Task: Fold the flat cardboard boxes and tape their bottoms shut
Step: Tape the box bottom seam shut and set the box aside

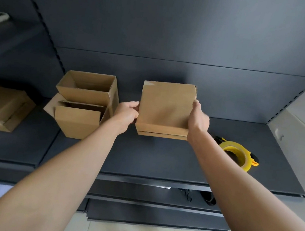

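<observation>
Cardboard box (165, 107) | left hand (127, 113) and right hand (198, 119) fingers clasp its opposite side edges | likely light, stiff, crushable | hold by the corners

Both arms outstretched; left hand (127, 112) and right hand (198, 119) hands curled, gripping.

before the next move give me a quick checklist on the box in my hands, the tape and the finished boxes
1. Both hands on the box: ok, left hand at its left edge, right hand at its right.
2. Box seam taped: cannot tell.
3. Tape within reach: ok, on the shelf right of the right forearm.
4. Finished boxes clear of the box: ok, stacked beside the left hand.
5. Free shelf space below the box: ok.
</observation>
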### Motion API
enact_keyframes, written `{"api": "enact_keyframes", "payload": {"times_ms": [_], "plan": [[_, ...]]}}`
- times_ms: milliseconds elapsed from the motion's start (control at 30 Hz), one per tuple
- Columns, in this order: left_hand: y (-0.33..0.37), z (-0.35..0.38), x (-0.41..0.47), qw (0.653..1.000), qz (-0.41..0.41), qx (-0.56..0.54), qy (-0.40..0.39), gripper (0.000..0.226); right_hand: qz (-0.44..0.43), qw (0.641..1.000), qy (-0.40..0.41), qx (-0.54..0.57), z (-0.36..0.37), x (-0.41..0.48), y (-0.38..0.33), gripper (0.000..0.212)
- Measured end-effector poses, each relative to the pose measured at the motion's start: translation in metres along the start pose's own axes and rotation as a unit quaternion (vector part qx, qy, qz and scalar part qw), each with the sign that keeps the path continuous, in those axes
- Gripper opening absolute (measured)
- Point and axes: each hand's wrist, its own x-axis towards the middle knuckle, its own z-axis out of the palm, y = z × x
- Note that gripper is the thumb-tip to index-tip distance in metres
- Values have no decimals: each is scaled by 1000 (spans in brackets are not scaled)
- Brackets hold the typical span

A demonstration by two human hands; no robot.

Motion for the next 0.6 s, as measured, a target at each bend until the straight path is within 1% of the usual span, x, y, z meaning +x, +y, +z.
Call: {"api": "enact_keyframes", "payload": {"times_ms": [33,100,200,267,333,400,467,533,600], "plan": [[-4,-2,-1,1000,6,5,21,60,0,1000,-6,-1,2,1,3,61],[-12,-7,-3,997,29,24,61,55,6,1000,-16,-7,4,0,9,60],[-23,-11,-2,989,79,87,88,48,-4,999,-24,-31,10,1,21,43],[-28,-12,0,978,93,150,114,47,-26,998,-39,-44,16,0,27,33],[-33,-13,3,970,93,182,134,49,-54,995,-71,-54,21,0,33,35],[-38,-12,5,971,80,183,132,50,-76,989,-93,-81,23,0,38,38],[-42,-12,5,971,68,189,132,50,-80,985,-101,-112,23,-2,44,48],[-46,-13,7,969,59,201,135,48,-82,983,-113,-119,26,-3,50,58],[-46,-13,9,964,42,220,145,47,-77,982,-124,-117,30,-3,57,63]]}}
